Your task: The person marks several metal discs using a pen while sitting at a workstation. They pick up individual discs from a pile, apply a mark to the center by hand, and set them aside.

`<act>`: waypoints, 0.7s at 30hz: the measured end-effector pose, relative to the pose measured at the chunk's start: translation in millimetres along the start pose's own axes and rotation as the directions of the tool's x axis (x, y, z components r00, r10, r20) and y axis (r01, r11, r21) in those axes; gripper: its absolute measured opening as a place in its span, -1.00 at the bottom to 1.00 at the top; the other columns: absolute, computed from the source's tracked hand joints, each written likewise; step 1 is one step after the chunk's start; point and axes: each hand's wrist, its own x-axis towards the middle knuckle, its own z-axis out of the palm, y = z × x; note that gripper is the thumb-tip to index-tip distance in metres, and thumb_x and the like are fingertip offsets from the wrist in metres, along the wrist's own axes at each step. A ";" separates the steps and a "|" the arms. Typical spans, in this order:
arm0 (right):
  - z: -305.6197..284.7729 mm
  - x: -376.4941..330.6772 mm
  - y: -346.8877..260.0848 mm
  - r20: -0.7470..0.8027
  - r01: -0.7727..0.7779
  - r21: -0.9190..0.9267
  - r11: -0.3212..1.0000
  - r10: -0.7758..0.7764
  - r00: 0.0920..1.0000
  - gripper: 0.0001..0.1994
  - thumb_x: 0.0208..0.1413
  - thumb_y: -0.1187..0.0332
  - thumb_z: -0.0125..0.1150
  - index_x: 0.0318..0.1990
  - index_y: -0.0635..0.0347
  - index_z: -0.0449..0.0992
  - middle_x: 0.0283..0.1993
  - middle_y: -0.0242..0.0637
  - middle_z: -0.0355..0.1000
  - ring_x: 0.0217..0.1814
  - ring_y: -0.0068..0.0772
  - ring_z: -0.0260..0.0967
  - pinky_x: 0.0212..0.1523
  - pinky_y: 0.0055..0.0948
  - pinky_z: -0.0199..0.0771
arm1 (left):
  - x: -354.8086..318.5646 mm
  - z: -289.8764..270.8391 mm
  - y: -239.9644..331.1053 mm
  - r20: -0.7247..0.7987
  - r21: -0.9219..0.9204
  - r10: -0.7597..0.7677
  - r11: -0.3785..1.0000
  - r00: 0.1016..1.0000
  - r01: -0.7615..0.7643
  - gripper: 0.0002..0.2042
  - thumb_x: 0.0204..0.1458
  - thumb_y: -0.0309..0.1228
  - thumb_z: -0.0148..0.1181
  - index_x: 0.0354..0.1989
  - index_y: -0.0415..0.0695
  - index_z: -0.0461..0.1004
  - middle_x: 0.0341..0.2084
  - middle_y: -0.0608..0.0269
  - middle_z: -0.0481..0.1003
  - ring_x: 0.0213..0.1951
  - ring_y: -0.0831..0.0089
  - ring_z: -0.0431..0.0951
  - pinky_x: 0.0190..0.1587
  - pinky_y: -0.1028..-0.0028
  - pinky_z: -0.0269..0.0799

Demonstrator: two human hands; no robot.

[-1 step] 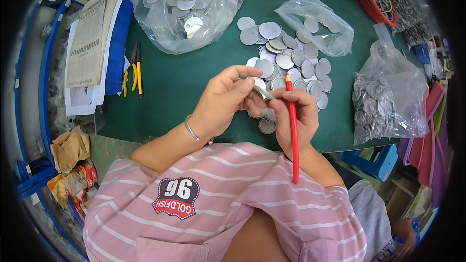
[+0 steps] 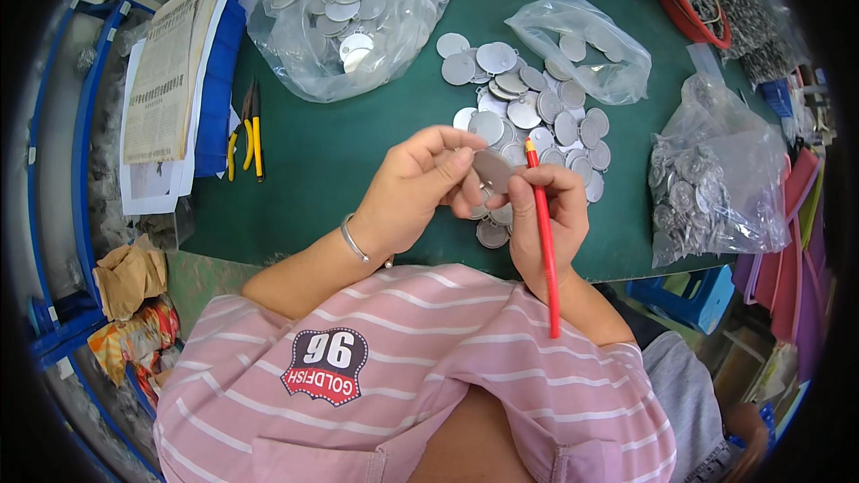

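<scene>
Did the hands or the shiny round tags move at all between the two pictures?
Nothing visibly changed. The left hand pinches one round metal tag, and the right hand holds the red stick with its tip at the tag. The loose tags lie as they did.

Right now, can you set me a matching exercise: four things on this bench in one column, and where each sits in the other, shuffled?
Things:
1. disc
2. red stick
3. pliers
4. papers

Places:
A. in the right hand
B. flat on the green mat, left of the hands
C. pinched in the left hand
D. stacked at the mat's left edge

Pairs: 1-C, 2-A, 3-B, 4-D
</scene>
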 end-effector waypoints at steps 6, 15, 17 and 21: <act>-5.5 7.8 -10.9 0.021 -0.334 0.321 0.886 0.346 0.938 -0.82 0.16 0.36 0.00 -0.21 0.25 0.21 -0.37 -0.18 0.39 -0.49 -0.54 0.38 -0.46 -0.64 0.40 | -1.1 -0.4 -2.9 -0.032 0.249 0.041 0.968 0.999 -0.031 -0.82 0.05 -0.45 0.10 -0.25 -0.34 0.41 -0.50 0.23 0.46 -0.52 0.60 0.46 -0.49 0.63 0.41; -18.5 -7.0 -5.6 -0.107 -0.232 0.342 0.911 0.283 0.953 -0.80 0.22 0.25 -0.12 -0.21 0.21 0.21 -0.39 -0.27 0.38 -0.42 -0.58 0.26 -0.36 -0.60 0.29 | -7.0 -2.5 0.6 -0.128 0.072 0.151 0.987 0.980 -0.142 -0.86 0.02 -0.48 0.11 -0.31 -0.32 0.42 -0.51 0.17 0.48 -0.52 0.48 0.50 -0.42 0.57 0.46; -19.5 -15.3 -3.1 -0.076 -0.275 0.294 0.915 0.310 0.948 -0.81 0.21 0.27 -0.11 -0.22 0.21 0.22 -0.39 -0.29 0.37 -0.41 -0.59 0.25 -0.34 -0.61 0.28 | 3.9 -14.9 18.9 -0.342 -0.019 0.311 0.941 0.887 -0.337 -0.84 0.04 -0.49 0.08 -0.30 -0.36 0.39 -0.43 0.09 0.48 -0.41 0.41 0.53 -0.34 0.53 0.48; -20.7 -24.4 -7.7 -0.079 -0.333 0.273 0.903 0.366 0.927 -0.84 0.20 0.30 -0.09 -0.25 0.22 0.24 -0.40 -0.32 0.36 -0.40 -0.62 0.23 -0.31 -0.60 0.26 | 27.7 -39.6 49.7 -0.410 0.202 0.528 0.847 0.743 -0.491 -0.77 0.05 -0.50 0.04 -0.17 -0.41 0.34 -0.24 -0.03 0.44 -0.24 0.40 0.49 -0.26 0.55 0.45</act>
